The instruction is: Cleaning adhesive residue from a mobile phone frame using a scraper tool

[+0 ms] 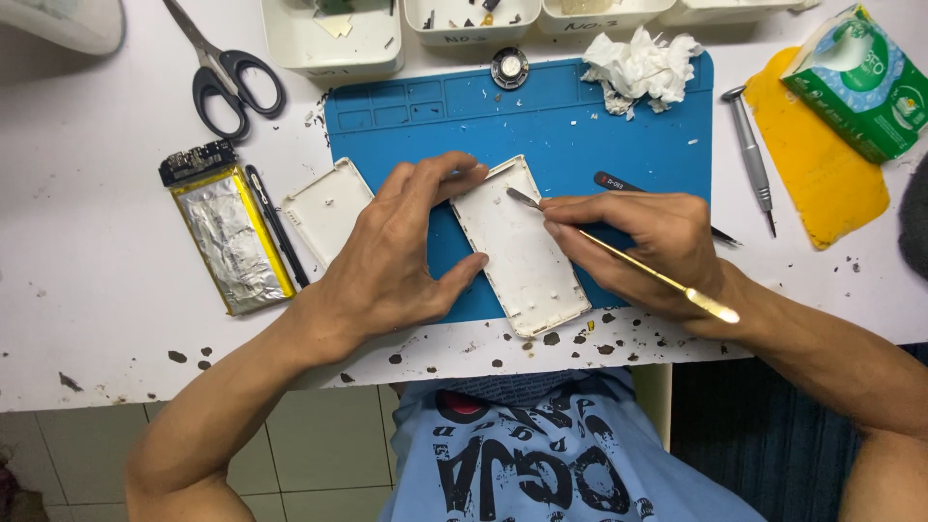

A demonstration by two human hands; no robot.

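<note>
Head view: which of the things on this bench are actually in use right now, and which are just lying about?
In use:
left hand steadying the white shell
right hand holding the metal spudger, tip on the shell
blue mat underneath

Lying about:
scissors
battery
second white cover
screwdriver
crumpled tissue
tissue pack
yellow cloth

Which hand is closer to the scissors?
Left. The left hand rests on the white case, just below and right of the scissors. The right hand holds a metal tool farther right, across the blue mat.
</note>
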